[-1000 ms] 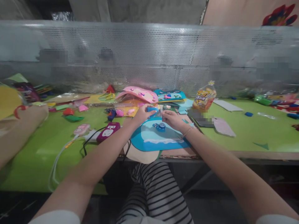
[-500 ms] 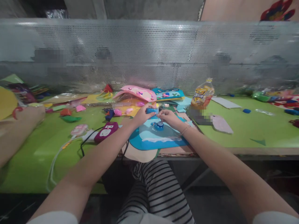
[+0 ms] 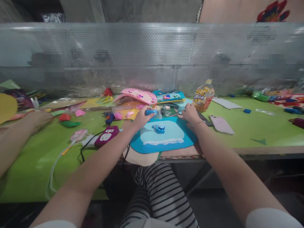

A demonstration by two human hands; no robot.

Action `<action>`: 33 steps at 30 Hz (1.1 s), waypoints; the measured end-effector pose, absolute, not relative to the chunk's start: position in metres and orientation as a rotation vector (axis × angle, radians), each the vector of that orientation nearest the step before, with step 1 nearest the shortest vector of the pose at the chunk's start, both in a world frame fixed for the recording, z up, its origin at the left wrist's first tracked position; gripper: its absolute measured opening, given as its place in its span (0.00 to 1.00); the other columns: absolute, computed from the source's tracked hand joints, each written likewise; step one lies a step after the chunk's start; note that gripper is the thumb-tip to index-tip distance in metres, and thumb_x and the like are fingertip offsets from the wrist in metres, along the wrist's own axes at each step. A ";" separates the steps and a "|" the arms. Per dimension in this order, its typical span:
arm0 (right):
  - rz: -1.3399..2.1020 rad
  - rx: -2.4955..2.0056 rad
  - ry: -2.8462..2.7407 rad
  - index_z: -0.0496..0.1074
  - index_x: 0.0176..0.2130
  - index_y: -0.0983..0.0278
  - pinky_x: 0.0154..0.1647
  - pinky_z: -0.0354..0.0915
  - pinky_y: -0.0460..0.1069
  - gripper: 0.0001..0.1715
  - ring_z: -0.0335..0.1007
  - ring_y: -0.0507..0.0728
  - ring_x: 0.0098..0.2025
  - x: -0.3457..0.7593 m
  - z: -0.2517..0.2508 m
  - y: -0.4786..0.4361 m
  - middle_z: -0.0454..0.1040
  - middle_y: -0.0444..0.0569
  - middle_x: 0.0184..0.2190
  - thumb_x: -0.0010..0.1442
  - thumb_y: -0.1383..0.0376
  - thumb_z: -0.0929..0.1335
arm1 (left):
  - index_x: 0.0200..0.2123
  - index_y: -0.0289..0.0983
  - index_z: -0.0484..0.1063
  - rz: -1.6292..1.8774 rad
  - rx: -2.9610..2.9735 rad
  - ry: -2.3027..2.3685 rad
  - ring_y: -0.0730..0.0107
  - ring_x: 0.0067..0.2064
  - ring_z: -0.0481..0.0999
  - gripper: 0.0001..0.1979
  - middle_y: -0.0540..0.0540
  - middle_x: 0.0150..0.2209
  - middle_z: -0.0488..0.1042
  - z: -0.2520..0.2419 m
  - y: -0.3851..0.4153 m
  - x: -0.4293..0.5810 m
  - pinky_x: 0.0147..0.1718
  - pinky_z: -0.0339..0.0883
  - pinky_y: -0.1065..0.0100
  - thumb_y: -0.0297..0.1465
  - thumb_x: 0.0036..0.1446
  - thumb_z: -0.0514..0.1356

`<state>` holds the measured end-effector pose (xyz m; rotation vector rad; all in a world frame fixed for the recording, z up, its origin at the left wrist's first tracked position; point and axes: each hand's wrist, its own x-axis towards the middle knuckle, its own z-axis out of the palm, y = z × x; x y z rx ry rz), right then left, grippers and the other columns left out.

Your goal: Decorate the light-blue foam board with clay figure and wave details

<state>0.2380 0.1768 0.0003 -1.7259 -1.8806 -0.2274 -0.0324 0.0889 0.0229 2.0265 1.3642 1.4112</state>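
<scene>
My left hand (image 3: 142, 117) is closed on a small clear bag of blue clay (image 3: 151, 112), held above the far left part of the blue foam sheet (image 3: 136, 141). On that sheet's pale blue centre sits a small blue clay snail (image 3: 159, 129), with a darker round shell. A white wavy strip (image 3: 163, 142) runs along the lower part. My right hand (image 3: 190, 114), a bracelet on its wrist, is at the sheet's far right corner beside pale blue scraps (image 3: 180, 107). Its fingers are curled downward; what they hold, if anything, is hidden.
A bottle with a yellow label (image 3: 203, 96) stands behind my right hand, with a phone (image 3: 221, 124) to its right. Decorated pink (image 3: 139, 95) and blue (image 3: 169, 96) pieces lie behind the sheet. A purple power bank (image 3: 107, 136) with cables is left. Another person's hand (image 3: 41, 120) is far left.
My right hand has moved away from the snail and the bag, rightward to the sheet's far corner. The left hand keeps the bag of blue clay. The snail is now uncovered.
</scene>
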 end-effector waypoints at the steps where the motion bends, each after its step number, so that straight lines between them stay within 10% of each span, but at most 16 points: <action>1: -0.220 -1.750 -1.872 0.61 0.42 0.73 0.41 0.60 0.60 0.15 0.62 0.66 0.42 0.238 -0.002 0.178 0.62 0.65 0.42 0.52 0.69 0.60 | 0.37 0.38 0.68 1.411 2.033 1.365 0.69 0.38 0.71 0.10 0.49 0.36 0.72 0.023 0.089 -0.033 0.37 0.66 0.68 0.34 0.50 0.61; 13: 0.045 -1.194 -1.973 0.65 0.30 0.64 0.42 0.59 0.54 0.04 0.61 0.59 0.35 0.214 0.001 0.178 0.65 0.55 0.34 0.54 0.67 0.61 | 0.37 0.38 0.69 1.399 2.105 1.351 0.69 0.37 0.71 0.10 0.49 0.37 0.73 0.020 0.093 -0.034 0.37 0.64 0.69 0.32 0.50 0.62; 19: 0.742 -0.762 -1.964 0.62 0.22 0.61 0.30 0.58 0.49 0.23 0.59 0.54 0.26 0.160 0.009 0.129 0.61 0.44 0.19 0.60 0.50 0.58 | 0.38 0.38 0.68 1.380 2.073 1.368 0.69 0.36 0.71 0.11 0.49 0.36 0.72 0.019 0.094 -0.033 0.35 0.64 0.69 0.34 0.51 0.61; 33: 0.953 -0.906 -1.852 0.72 0.24 0.64 0.21 0.54 0.46 0.15 0.56 0.49 0.20 0.154 0.019 0.115 0.66 0.43 0.19 0.45 0.54 0.70 | 0.38 0.37 0.68 1.358 2.073 1.327 0.66 0.43 0.71 0.11 0.47 0.40 0.73 0.024 0.089 -0.032 0.43 0.64 0.65 0.33 0.51 0.61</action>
